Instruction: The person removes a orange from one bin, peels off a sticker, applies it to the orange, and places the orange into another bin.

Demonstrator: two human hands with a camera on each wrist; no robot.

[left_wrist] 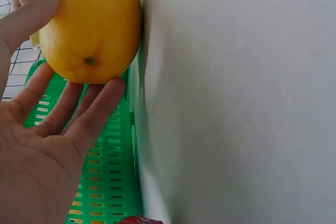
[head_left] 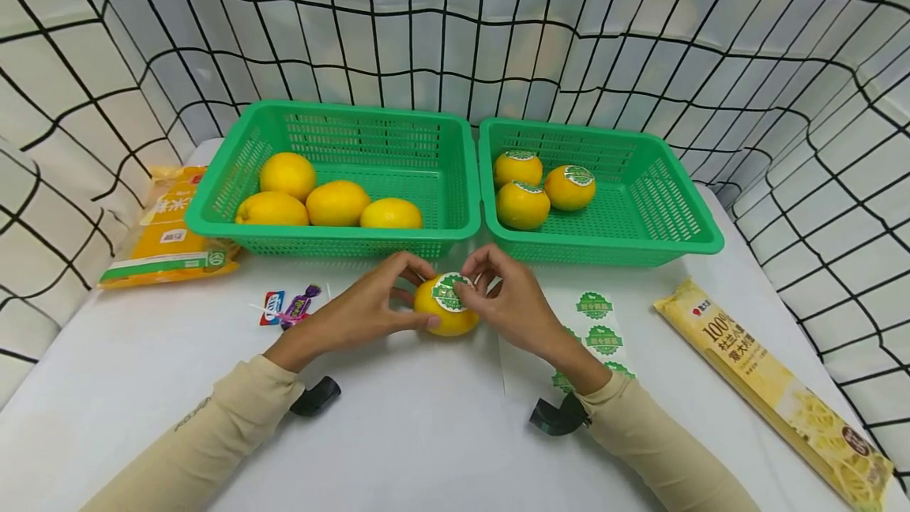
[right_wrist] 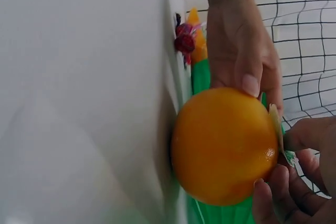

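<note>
An orange (head_left: 455,324) rests on the white table in front of the baskets. My left hand (head_left: 373,305) holds it from the left, thumb on the near side and fingers behind; the left wrist view shows the fingertips against the fruit's (left_wrist: 94,30) stem end. On its upper side lies a round green-and-white sticker (head_left: 446,292). My right hand (head_left: 515,308) pinches the sticker's right edge between thumb and fingers. From the right wrist, the sticker (right_wrist: 276,127) stands partly off the peel. Beside the right forearm lies a sheet of similar stickers (head_left: 604,340), partly hidden by the arm.
The left green basket (head_left: 334,242) holds several plain oranges; the right one (head_left: 604,253) holds three stickered oranges. An orange food bag (head_left: 171,235) lies far left, small wrapped candies (head_left: 297,306) near the left wrist, a noodle pack (head_left: 771,389) at right. Black netting surrounds the table.
</note>
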